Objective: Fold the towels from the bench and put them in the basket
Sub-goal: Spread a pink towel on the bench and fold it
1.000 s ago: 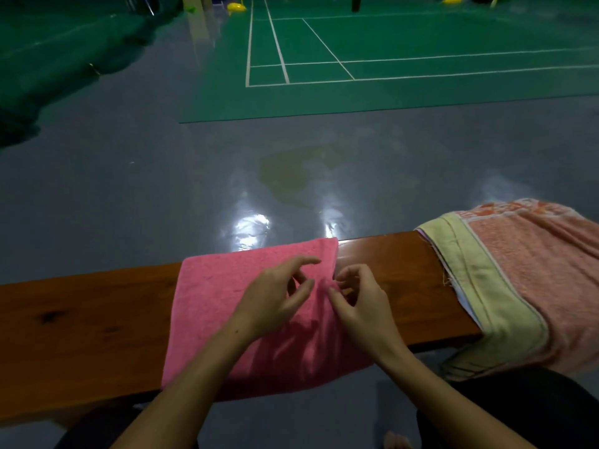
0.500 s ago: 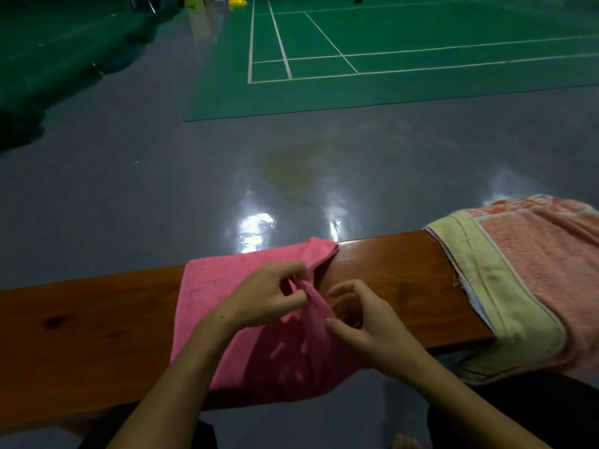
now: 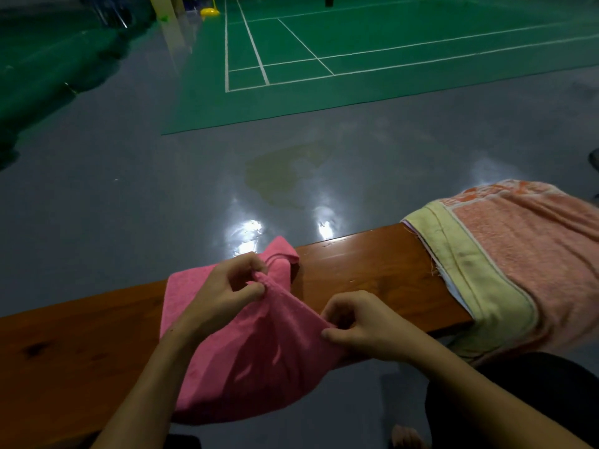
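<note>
- The worktop is narrow, and the salmon towel piled beyond the right hand already droops over the near edge; a knock from that arm could, I'd say, drag it to the floor.
- The pink towel lies across the worktop under both hands, its near part hanging off the edge below the wrists. If either grip lets go, I reckon the weight of that hanging part would pull it down.
- The left hand pinches a raised ridge of the pink towel, with a loose corner poking up just past its fingertips; that corner may fold in crooked.
- The right hand pinches the towel's edge between thumb and curled fingers. A shallow pinch like that could slip as the cloth tightens between the two hands.
- No basket is in sight from here, so where the folded towel goes I cannot tell.
</note>
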Demonstrator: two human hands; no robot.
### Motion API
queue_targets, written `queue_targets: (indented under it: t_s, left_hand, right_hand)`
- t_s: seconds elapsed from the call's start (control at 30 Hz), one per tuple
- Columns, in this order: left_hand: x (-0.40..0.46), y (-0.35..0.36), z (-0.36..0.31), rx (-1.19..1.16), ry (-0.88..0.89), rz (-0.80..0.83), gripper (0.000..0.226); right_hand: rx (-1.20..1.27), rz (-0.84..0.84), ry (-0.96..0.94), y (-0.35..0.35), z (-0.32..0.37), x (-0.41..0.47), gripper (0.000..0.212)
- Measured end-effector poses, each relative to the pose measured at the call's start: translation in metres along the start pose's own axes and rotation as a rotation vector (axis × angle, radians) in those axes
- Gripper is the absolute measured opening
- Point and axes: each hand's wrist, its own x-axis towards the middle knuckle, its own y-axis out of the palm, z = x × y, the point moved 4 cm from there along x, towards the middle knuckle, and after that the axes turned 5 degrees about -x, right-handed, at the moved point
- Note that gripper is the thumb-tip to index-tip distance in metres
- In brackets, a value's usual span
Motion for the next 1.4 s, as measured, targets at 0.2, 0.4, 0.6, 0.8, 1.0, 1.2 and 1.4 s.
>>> queue_targets:
  t_s: [0.2, 0.4, 0.6, 0.8, 1.0, 1.2, 1.4]
  left_hand:
    - [-0.004, -0.008, -0.01, -0.16, 0.031, -0.02, 0.019]
    - [-0.003, -0.016, -0.008, -0.286, 0.022, -0.048, 0.018]
    - [-0.008, -0.027, -0.011, -0.383, 0.023, -0.083, 0.02]
    - [-0.019, -0.046, -0.012, -0.336, 0.029, -0.117, 0.016]
    - [-0.035, -0.055, -0.014, 0.007, 0.028, -0.107, 0.016]
    - [-0.04, -0.062, -0.005, 0.69, 0.281, -0.21, 0.007]
    - [-0.033, -0.06, -0.035, 0.884, 0.408, -0.388, 0.011]
  right_hand:
    - [-0.075, -0.314, -0.064, -0.005, -0.003, 0.034, 0.003]
    - [0.132, -0.577, -0.122, 0.006, 0.001, 0.07, 0.01]
    - [0.457, -0.441, -0.201, 0.031, 0.018, 0.087, 0.009]
    - [0.496, -0.54, -0.184, 0.019, 0.025, 0.087, 0.01]
    - [-0.106, -0.584, -0.391, -0.014, 0.032, 0.079, 0.012]
    - [-0.434, -0.487, -0.37, -0.028, 0.038, 0.077, 0.011]
    - [-0.536, -0.545, -0.365, -0.05, 0.072, 0.069, 0.021]
